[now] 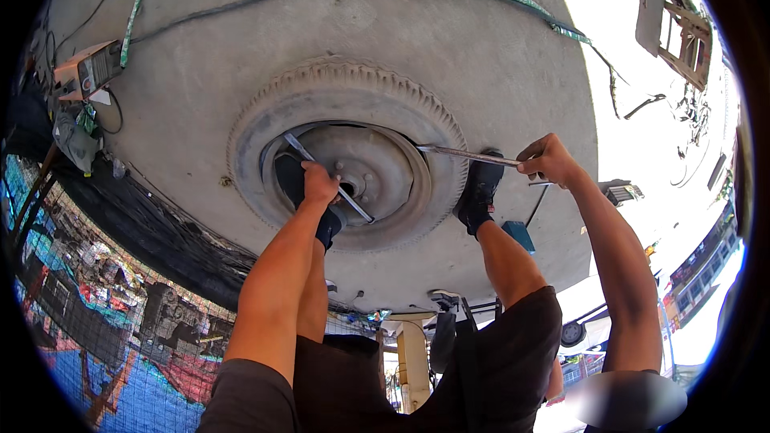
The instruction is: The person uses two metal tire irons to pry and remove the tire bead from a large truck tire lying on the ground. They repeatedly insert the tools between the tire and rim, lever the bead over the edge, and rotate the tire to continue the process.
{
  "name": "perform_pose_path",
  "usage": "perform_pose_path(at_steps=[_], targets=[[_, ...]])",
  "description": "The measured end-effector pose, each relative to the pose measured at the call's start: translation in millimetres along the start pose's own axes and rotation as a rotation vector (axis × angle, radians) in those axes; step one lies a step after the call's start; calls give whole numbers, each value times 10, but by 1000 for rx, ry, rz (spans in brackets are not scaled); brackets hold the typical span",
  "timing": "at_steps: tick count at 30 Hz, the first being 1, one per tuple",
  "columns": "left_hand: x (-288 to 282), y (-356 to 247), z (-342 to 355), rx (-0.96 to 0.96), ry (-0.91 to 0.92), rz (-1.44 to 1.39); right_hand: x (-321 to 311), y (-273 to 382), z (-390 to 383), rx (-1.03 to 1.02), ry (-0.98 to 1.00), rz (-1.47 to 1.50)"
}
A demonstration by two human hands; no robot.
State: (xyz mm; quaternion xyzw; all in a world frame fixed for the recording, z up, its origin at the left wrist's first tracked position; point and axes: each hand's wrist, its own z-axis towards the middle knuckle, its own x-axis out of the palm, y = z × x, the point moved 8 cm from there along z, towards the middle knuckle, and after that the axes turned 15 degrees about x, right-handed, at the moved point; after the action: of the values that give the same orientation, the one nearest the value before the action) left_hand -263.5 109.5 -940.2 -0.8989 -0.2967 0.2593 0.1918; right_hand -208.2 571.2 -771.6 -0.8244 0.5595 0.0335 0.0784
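Looks partway along to me: there's a dark gap between the dusty grey, ring-shaped rubber tyre (337, 90) and its dull grey, dished metal rim (393, 180) around 12 to 2 o'clock, but the tyre lies flat, encircling the rim, so plenty's left. The left hand (319, 184), over the hub's 9 o'clock, is closed round a straight silver metal bar (297, 146) running 10 to 5. Out at 3, the right hand (550, 162) has curled fingers gripping a long, slim silver metal lever (473, 155), its tip at the rim's 2 o'clock.
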Motion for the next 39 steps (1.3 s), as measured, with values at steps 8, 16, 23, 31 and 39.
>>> perform_pose_path(at_steps=[8,16,23,31,39], targets=[[39,-153,195,-57,-8,32,205,-277,82,-105,-90,89],[499,-335,4,-124,36,60,169,-586,2,-106,-126,25],[536,-259,-34,-67,41,11,2,-478,-131,16,-69,27],[293,-167,-31,-46,20,31,1264,-427,-587,406,531,502],[180,37,-246,-112,46,15,2571,78,-1087,509,200,909]])
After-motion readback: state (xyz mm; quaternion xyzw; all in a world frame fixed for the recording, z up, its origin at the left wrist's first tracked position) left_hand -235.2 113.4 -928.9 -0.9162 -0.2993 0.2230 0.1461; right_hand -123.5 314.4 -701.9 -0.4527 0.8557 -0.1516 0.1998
